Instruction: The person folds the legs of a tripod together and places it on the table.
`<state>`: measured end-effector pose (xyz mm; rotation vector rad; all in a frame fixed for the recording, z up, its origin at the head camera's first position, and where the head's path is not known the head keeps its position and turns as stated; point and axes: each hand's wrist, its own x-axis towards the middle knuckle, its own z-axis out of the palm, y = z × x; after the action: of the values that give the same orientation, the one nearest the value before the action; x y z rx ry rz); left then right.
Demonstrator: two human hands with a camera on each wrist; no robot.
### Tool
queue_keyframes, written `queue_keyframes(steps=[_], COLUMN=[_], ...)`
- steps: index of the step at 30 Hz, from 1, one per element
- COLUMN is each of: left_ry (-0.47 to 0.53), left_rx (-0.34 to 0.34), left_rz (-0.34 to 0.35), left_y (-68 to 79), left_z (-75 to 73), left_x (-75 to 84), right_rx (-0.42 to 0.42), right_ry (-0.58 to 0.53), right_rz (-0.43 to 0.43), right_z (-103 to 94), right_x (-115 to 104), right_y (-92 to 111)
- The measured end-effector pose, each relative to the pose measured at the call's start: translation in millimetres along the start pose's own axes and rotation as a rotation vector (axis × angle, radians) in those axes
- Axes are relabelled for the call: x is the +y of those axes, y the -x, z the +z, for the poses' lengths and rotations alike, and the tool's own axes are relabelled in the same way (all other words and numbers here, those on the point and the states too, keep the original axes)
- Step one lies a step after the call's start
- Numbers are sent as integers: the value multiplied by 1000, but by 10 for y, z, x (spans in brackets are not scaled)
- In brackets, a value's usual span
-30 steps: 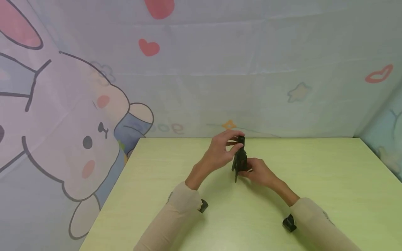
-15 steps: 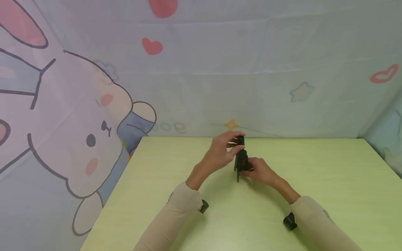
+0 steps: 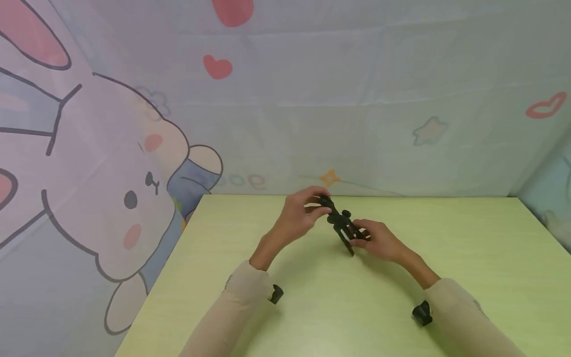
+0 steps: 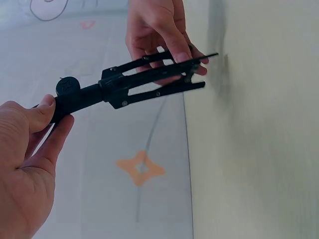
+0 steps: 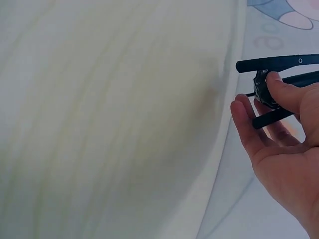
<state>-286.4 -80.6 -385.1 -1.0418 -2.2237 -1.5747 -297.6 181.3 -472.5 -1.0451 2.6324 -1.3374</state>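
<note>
A small black tripod point(image 3: 341, 221) is held tilted above the table, its head up and to the left and its legs slightly spread. My left hand point(image 3: 298, 213) pinches the head end between thumb and fingers; a round knob point(image 4: 68, 86) stands out beside that grip in the left wrist view. At the lower end my right hand point(image 3: 379, 240) holds the leg part. Seen from the right wrist, the thumb of that hand point(image 5: 286, 154) presses near a dark ribbed piece point(image 5: 263, 89) between the legs, with the fingers on the other side.
A pale yellow-green table point(image 3: 214, 238) lies under both hands. Behind it hangs a light cloth point(image 3: 312, 124) printed with hearts, stars and a rabbit. Black wrist devices point(image 3: 422, 313) sit by the sleeve cuffs.
The tripod has gone from nearly upright to leaning, its head moving left with my left hand. Its legs now show more spread, and my right hand has shifted slightly right.
</note>
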Motion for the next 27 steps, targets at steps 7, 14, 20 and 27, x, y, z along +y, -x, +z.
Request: queue_keyframes(steps=[7,14,20,27], left_ry=[30,20,-16,-65], left_rx=[49,86,78,58], left_rz=[-43,-113,-147,-166], left_y=[80,164,231,311], left_z=[-97,-123,-127,-124], left_x=[-56,-153,-237,-341], right_rx=[36,90,197,258], right_ry=[45,58,92,107], right_rz=[61,94,128,101], right_z=[-151,-276,-338,-402], right_x=[-21,-41,-59,-78], right_y=[106,178,234,229])
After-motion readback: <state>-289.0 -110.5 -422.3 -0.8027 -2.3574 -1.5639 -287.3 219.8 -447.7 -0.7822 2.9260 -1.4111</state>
